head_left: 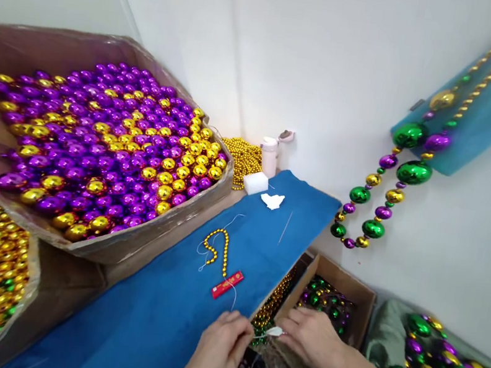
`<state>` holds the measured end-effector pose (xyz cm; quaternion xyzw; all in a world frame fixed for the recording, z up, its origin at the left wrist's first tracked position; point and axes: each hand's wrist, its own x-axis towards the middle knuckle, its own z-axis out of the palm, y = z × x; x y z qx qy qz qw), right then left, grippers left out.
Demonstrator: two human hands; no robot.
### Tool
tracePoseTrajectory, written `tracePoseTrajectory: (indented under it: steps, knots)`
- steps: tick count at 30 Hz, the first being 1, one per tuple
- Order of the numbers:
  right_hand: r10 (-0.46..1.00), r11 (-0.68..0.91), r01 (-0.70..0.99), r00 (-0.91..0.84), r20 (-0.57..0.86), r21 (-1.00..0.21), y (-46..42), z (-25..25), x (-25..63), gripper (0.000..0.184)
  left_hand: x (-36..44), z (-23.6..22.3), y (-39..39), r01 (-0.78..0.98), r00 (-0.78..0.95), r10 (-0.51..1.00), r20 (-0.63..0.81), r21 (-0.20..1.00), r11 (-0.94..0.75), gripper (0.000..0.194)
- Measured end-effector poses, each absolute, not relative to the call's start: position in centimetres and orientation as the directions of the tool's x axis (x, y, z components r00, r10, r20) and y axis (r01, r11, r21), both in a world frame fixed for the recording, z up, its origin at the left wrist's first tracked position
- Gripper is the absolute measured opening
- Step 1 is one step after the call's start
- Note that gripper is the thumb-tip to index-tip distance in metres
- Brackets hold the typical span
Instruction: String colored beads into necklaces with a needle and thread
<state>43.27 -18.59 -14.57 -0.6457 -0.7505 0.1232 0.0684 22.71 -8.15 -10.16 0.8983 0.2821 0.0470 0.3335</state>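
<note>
Centrally, a gold bead strand (225, 250) lies curved on the blue-covered bench (109, 324), one end just beside a red packet (227, 285). Rightward, the left hand (223, 342), knuckles up, has its grip pinched on a pale thread (259, 336); next, a small white piece (276, 331) sits clamped in the grip of the right hand (313, 340), fingers pointing left.

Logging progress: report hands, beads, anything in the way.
Left hand pinching thread; right hand gripping white piece. Gold beads on blue cloth. No obstruction seen.
</note>
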Motion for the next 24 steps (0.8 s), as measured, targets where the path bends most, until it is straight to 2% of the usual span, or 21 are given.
tracePoseTrajectory:
  steps: [4, 8, 12, 15, 19, 24]
  knots:
    - [0.996, 0.089, 0.966, -0.091, 0.006, -0.242, -16.9, -13.0, 45.4, 0.037, 21.6, -9.0, -7.0, 0.476, 0.772, 0.635, 0.001, 0.661, -0.580, 0.022]
    - [0.989, 0.143, 0.977, -0.136, 0.056, -0.160, -12.4, -12.3, 45.6, 0.042, 20.0, -8.7, -5.2, 0.412, 0.617, 0.779, 0.113, 0.796, -0.442, 0.021]
    - [0.971, 0.233, 0.972, -0.231, 0.066, -0.037, -7.9, -12.5, 46.1, 0.038, 18.9, -8.8, -4.1, 0.283, 0.454, 0.891, -0.002, 0.948, -0.142, 0.026]
    - [0.980, 0.173, 0.979, -0.182, 0.079, 0.111, -5.7, -12.9, 48.3, 0.026, 18.7, -8.9, -4.3, 0.043, 0.331, 0.936, -0.122, 0.992, 0.114, 0.029]
    - [0.980, 0.164, 0.956, -0.185, 0.067, 0.245, -4.0, -14.2, 51.7, 0.024, 19.1, -9.5, -4.8, -0.276, 0.265, 0.916, -0.300, 0.887, 0.370, 0.028]
    - [0.956, 0.270, 0.917, -0.293, 0.037, 0.293, -3.4, -14.8, 53.3, 0.015, 19.1, -10.1, -4.7, -0.319, 0.223, 0.895, -0.388, 0.838, 0.443, 0.031]
